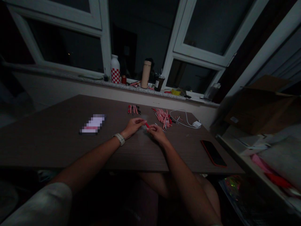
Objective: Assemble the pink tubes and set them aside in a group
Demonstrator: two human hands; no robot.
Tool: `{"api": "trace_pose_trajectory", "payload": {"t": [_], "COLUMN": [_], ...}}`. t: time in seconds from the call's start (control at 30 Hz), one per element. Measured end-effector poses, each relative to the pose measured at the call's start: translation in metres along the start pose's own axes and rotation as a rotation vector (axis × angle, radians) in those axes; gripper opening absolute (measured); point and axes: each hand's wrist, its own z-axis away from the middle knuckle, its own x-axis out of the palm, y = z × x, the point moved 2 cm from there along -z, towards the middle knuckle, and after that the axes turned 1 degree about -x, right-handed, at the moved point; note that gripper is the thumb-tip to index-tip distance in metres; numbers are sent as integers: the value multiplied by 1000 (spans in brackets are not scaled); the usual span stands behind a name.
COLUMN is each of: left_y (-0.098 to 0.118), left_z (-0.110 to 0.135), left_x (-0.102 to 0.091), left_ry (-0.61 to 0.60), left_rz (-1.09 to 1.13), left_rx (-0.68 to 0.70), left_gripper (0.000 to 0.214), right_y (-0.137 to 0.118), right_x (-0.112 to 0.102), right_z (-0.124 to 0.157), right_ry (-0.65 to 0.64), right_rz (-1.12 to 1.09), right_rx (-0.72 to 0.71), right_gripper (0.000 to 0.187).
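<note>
Over the middle of the table, my left hand point(134, 126) and my right hand point(158, 133) meet at a short red pen part point(147, 124). Fingertips of both hands pinch it, one hand at each end, and partly cover it. Just beyond my left hand lies a small row of red, pink and dark pens point(134, 109), side by side. Behind my right hand is a loose pile of pink and white pen parts point(163, 116), some crossing over each other. A watch with a pale band point(119, 139) is on my left wrist.
A lit phone with a blurred screen point(93, 124) lies at left, a dark phone in a red case point(213, 153) at right. A white charger point(197, 124) and its cable sit behind the pile. Bottles, including a checkered one point(115, 70), stand on the windowsill point(131, 89).
</note>
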Motion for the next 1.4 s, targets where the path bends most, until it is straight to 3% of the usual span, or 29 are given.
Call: {"api": "trace_pose_trajectory", "payload": {"t": [0.1,0.27,0.5,0.67,0.9,1.0,1.17,1.4], "left_y": [-1,2,3,3,0,-3,-6,-8], "left_z": [-1,0,0,-1,-4,-6,-4,-2], "left_x": [0,0,-1,-4,-2,-3,-2,0], "left_ry": [14,-9,26,18,17,27,-43,-85], "left_rz": [24,64,77,84,147,160,112,47], "left_rx": [-28,4,2,34,-8,-14,-48,-51], "left_gripper": [53,51,47,48,49,48,48,48], "right_y": [2,5,7,7,-9,-19,-27,-24], "right_x": [-3,-5,-4,-7,-4,-9,-21,-21], "right_z": [0,1,-2,-1,7,11,13,9], "right_ry": [4,-136,-17,-101,-109,-183,-145,-82], "right_rz": [39,135,81,114,-170,-378,-528,-604], "right_rx": [-42,-66,-61,-72,85,169,144,138], "right_gripper": [47,52,46,44,46,50,65,74]}}
